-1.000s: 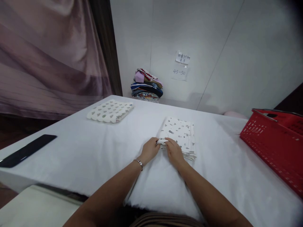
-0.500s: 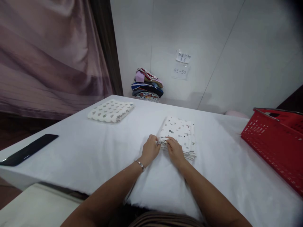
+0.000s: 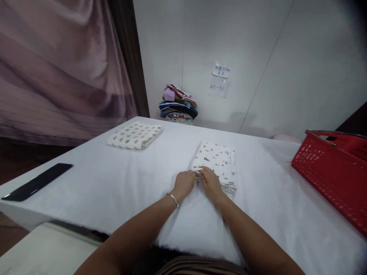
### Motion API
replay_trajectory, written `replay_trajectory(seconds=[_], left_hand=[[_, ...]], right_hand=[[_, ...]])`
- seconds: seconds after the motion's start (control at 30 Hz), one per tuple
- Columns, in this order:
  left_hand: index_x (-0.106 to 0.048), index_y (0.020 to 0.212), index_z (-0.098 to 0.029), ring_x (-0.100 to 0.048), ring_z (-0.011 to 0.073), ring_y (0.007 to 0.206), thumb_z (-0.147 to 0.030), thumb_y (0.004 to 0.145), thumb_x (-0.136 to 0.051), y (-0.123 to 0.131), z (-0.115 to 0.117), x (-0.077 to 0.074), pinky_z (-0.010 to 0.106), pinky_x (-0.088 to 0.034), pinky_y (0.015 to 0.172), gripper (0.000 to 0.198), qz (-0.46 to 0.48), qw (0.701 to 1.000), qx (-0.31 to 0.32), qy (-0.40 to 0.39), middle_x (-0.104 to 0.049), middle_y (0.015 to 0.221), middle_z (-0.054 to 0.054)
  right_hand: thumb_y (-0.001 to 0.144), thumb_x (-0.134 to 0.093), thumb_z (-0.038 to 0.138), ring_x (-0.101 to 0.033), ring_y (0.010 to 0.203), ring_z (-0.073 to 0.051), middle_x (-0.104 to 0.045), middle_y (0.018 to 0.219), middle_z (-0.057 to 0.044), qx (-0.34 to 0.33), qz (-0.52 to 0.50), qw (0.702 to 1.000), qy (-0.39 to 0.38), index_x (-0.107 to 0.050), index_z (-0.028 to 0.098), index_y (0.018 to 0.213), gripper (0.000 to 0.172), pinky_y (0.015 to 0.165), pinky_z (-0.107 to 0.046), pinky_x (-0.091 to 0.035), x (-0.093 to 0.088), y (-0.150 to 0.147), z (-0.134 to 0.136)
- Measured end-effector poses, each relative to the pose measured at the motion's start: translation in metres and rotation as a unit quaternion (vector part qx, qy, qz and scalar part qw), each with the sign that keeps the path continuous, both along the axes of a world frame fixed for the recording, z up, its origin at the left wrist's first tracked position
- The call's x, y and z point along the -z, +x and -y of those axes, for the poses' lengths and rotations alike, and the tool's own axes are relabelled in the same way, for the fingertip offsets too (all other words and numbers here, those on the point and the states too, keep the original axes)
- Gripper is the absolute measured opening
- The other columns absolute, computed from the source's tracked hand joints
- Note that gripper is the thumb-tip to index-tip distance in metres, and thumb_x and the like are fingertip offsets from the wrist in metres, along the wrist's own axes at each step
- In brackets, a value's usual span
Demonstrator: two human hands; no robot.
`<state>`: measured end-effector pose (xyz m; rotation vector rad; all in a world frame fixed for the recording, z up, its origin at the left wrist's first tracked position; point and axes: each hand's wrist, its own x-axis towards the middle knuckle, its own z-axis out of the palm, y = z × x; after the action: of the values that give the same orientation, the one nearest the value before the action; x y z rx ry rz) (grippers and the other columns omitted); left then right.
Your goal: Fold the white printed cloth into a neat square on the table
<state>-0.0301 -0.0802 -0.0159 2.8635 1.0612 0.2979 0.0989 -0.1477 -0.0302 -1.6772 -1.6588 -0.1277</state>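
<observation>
A white cloth (image 3: pixel 215 158) with a small scattered print lies folded in layers on the white-covered table (image 3: pixel 137 183). My left hand (image 3: pixel 184 184), with a bracelet at the wrist, is closed on its near left corner. Right beside it, my right hand (image 3: pixel 210 183) pinches the near edge of the same cloth, thumb underneath and fingers on top. The fingertips of both hands almost meet there. A second folded cloth (image 3: pixel 134 134), cream with grey heart-like shapes, rests apart at the far left of the table.
A red plastic basket (image 3: pixel 329 172) with a metal handle stands at the right. A flat black glossy object (image 3: pixel 37 182) lies by the left table edge. Behind the table rises a pile of folded fabrics (image 3: pixel 179 105) against the wall. A pink curtain (image 3: pixel 57 68) hangs at left.
My left hand has shifted slightly right and turned at the corner of the printed cloth. My right hand stays on the near edge. The cloth has barely moved.
</observation>
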Motion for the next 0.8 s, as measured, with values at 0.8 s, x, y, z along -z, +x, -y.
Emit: replay_trajectory(seconds=[0.8], left_hand=[[-0.056,0.087,-0.020,-0.057,0.0148,0.084,-0.026,0.087,-0.041,-0.017,-0.009,-0.002,0.025,-0.038,0.068,0.016,0.083,0.991,-0.083,-0.061,-0.060,0.090,0.003]], right_hand=[[0.087,-0.040,0.017,-0.052,0.105,-0.023,-0.057,0.117,-0.010,0.021,0.102,0.994,-0.041,-0.063,0.019,0.098,0.025,0.088,-0.039,-0.042,0.005,-0.001,0.000]])
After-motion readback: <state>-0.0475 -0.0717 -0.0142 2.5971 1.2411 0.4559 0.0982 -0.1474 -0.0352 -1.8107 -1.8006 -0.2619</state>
